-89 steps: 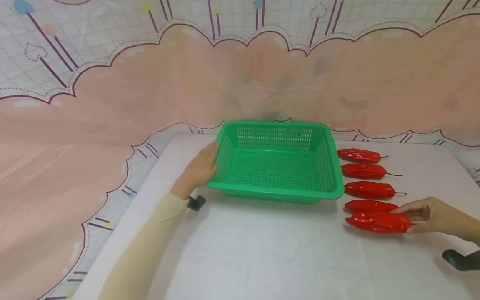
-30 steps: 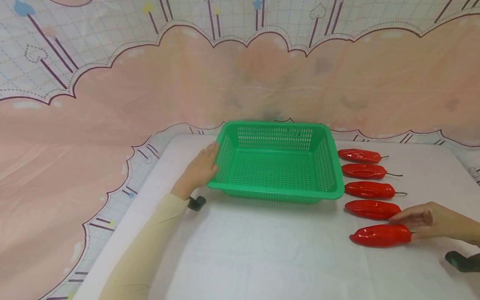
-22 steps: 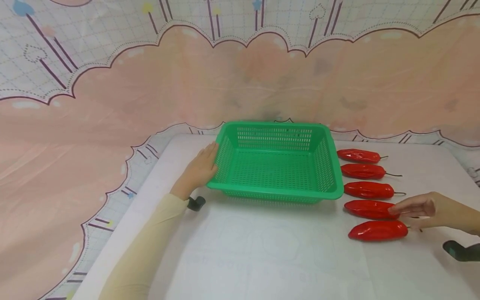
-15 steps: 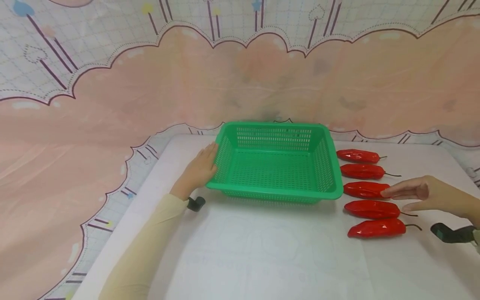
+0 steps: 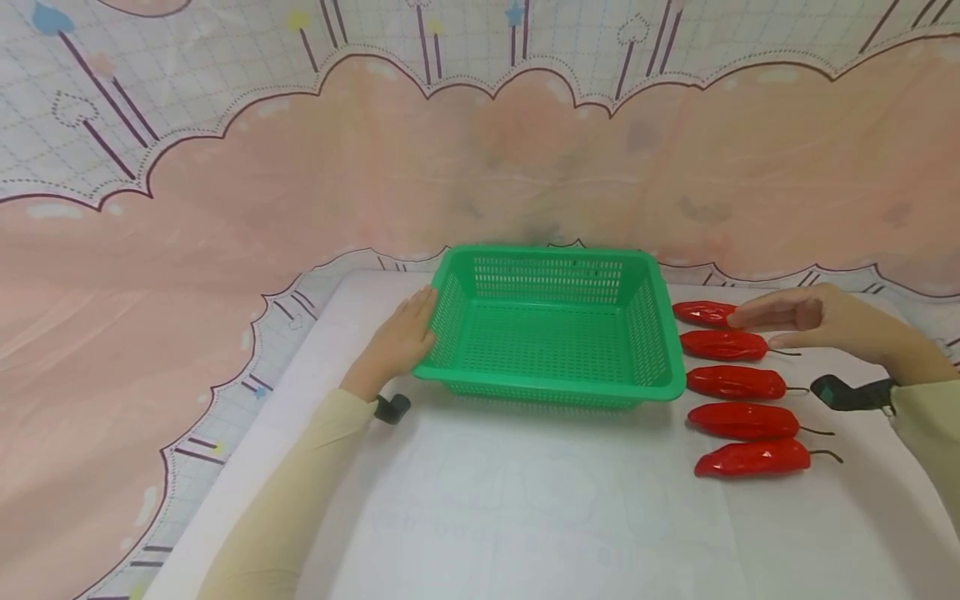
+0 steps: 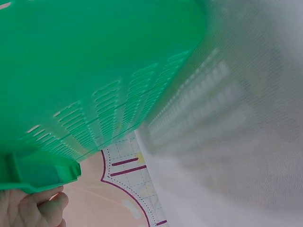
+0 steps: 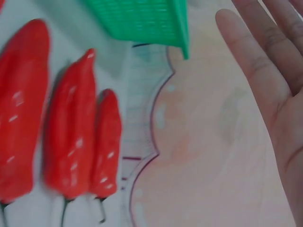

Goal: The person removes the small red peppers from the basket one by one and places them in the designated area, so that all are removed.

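Observation:
A green plastic basket with slotted walls stands on the table, nothing inside it. My left hand rests against its left rim, fingers straight in the head view; the left wrist view shows fingers right at the rim. To the basket's right several red peppers lie in a column, stems pointing right. My right hand hovers holding nothing, fingers extended, and overlaps the stem end of the farthest pepper. The second pepper lies just below its thumb. Nearest me is another pepper.
The table has a white cover. Behind it hangs a patterned pink and white cloth. A black wrist camera sits under my right wrist, over the table's right side.
My right hand has set the nearest pepper down closer to me, let it go, and moved away past the others to the farthest one. My left hand and the basket have stayed put.

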A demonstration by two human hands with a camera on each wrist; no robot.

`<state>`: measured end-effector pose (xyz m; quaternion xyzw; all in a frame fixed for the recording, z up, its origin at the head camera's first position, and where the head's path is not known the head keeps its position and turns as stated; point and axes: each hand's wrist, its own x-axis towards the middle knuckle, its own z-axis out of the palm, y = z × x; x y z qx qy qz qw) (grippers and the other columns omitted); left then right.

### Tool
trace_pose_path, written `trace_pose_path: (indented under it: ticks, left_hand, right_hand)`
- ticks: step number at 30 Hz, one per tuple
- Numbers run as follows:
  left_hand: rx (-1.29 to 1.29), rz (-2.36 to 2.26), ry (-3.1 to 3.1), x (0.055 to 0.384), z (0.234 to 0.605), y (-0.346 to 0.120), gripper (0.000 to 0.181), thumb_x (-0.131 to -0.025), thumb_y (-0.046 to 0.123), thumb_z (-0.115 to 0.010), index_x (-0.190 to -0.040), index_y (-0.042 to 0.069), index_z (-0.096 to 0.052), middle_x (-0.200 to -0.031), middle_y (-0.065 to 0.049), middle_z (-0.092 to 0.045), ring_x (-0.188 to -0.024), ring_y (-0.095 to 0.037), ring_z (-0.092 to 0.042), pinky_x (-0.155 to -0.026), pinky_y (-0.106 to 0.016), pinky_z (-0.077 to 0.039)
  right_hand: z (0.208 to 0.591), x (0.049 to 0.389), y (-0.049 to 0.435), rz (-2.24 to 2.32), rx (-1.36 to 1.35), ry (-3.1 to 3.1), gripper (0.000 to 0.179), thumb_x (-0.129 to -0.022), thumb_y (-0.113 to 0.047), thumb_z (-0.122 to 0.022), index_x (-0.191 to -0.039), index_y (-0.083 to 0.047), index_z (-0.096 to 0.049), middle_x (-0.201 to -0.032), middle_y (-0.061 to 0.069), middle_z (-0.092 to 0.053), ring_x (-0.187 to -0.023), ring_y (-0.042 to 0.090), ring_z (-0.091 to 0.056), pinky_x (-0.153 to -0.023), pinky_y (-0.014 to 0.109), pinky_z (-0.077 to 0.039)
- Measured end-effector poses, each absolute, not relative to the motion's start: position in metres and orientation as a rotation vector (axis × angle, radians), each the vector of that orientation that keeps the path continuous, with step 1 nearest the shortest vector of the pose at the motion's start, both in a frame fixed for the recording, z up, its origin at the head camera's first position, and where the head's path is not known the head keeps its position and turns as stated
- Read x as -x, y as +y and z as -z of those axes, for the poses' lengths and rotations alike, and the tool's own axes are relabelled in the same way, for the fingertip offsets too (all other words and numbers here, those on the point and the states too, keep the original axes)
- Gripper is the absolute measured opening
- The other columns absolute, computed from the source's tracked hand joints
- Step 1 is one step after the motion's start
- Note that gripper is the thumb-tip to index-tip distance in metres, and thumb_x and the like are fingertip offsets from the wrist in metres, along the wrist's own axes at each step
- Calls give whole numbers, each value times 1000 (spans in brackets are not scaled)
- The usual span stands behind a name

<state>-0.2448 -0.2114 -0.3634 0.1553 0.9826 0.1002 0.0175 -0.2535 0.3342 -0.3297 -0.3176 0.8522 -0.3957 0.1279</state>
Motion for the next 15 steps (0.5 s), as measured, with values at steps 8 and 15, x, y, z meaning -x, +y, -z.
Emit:
trace_pose_path:
  ticks: [8,15]
  left_hand:
    - [-509,-312,3046,247,360,-215,65,-92,18,-33,-148,-6,-9,-157,-22,-10,-146,-36,-10,-121,-45,-10]
    - [-521,-294,2998,249,353,-225,68,-92,19,-39,-148,-6,-10,-156,-23,-11,-146,-36,-11,-121,-46,-12]
  right_hand:
    - [311,277,311,1175,991,2467,42,-87,1,-56,-129,0,-52,-119,-21,-63,-104,-4,-62,-79,18,-55]
    - [301,292,287,1202,880,2619,40,-92,-12,-55,-132,-5,-52,-117,-20,-64,-104,-4,-62,-84,9,-48]
